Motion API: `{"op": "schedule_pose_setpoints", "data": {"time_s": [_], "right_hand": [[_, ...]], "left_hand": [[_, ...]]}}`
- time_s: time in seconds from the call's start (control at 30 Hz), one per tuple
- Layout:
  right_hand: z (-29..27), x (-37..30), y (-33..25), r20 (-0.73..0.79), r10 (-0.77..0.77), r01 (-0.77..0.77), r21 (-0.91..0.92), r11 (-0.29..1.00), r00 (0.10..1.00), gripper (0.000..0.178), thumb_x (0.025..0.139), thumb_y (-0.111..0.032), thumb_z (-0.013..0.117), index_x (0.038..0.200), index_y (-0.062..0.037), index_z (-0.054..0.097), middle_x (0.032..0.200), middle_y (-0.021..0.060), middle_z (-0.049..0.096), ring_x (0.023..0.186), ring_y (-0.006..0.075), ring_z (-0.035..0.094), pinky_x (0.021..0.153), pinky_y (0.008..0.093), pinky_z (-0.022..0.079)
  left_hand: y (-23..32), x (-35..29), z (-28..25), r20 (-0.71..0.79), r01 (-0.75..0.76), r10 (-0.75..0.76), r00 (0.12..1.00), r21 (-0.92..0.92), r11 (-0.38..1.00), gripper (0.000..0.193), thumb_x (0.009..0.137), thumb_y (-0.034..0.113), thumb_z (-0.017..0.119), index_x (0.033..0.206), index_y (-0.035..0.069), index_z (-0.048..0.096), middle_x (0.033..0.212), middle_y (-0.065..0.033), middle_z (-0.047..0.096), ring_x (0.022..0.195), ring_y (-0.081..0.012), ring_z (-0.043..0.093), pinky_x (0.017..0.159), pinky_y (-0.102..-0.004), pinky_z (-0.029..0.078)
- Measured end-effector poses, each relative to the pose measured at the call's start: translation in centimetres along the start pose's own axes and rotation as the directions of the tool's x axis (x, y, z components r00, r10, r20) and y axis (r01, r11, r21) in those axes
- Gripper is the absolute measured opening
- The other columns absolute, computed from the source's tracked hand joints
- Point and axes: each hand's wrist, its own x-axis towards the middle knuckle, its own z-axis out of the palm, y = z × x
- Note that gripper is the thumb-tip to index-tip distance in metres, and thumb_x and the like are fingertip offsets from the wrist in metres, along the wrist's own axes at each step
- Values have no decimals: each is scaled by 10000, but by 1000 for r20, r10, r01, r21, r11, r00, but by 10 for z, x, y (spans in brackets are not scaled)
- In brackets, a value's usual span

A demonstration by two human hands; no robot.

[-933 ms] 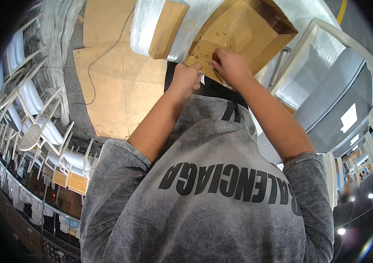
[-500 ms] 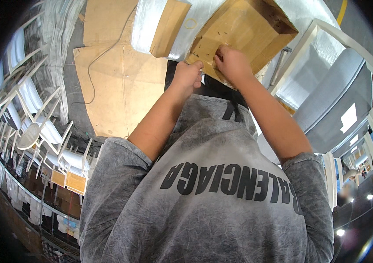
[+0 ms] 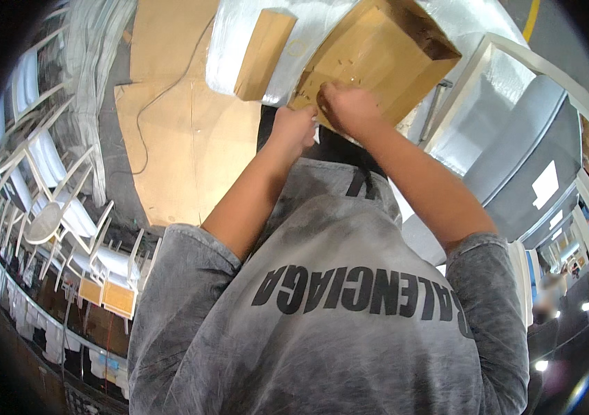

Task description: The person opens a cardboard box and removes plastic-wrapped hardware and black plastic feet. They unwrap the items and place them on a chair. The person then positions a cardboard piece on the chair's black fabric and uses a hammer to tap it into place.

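Note:
An open shallow cardboard box [image 3: 395,59] lies tilted in front of me, with several small dark pieces, too small to name, scattered on its bottom. My right hand [image 3: 350,107] is over the box's near part, its fingers curled together in a pinch. Whatever may be between those fingertips is hidden. Close beside it, at the near left corner of the box, my left hand [image 3: 296,126] is closed in a loose fist with the thumb toward the right hand. What it grips, if anything, cannot be made out.
Left of the box, a long cardboard piece [image 3: 265,54] rests on a silvery wrapped surface [image 3: 222,59]. A hammer-like tool [image 3: 435,111] lies right of the box, near a white frame with grey padding [image 3: 522,138]. Flattened cardboard [image 3: 191,152] with a cable and several white chairs [image 3: 49,173] are at left.
My right hand has moved left and slightly nearer, from over the box's contents to beside my left hand. The left hand stays closed in nearly the same place.

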Motion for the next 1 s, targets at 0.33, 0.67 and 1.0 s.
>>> {"op": "schedule_pose_setpoints", "data": {"time_s": [0.33,0.67,1.0], "right_hand": [[-8,10,12,-79,150,-139,123,983,986,201,891,-200,604,960,-17,558,795,226,672,748,401,683,653,490,547],[-73,57,90,-645,402,-364,201,910,649,235,920,-253,617,1033,-58,684,894,177,717,835,374,694,733,421,550],[-26,14,11,-182,261,-193,321,927,948,240,865,-242,699,968,-26,679,898,181,706,835,374,682,755,440,541]], "left_hand": [[2,-2,-5,44,27,-27,999,-3,1000,149,866,89,634,879,70,487,656,12,391,450,-78,338,393,-268,227],[7,-1,-3,52,38,-38,998,15,999,176,872,80,633,921,58,465,681,-1,398,454,-77,348,386,-265,244],[5,-6,-1,34,0,-1,999,38,999,139,884,61,616,915,60,480,669,6,401,456,-76,338,385,-259,245]]}}
